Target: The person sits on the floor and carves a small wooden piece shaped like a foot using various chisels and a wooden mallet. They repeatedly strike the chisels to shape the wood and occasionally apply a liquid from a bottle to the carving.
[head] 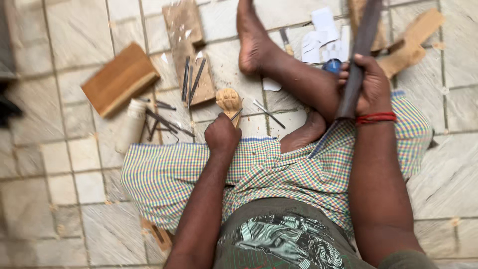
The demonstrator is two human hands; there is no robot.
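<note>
On a tiled floor [74,164], a person sits cross-legged in a checked cloth [279,174], right hand [371,87] closed around a long dark file [359,55] held upright by the knee. Left hand [222,134] grips a thin chisel [235,115] against a small pale carving [229,100]; loose chisels [191,77] lie just beyond.

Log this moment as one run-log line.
left hand: grips thin metal tool against carved wooden piece | right hand: grips long dark bar, upright | floor: chisels, wood blocks
</note>
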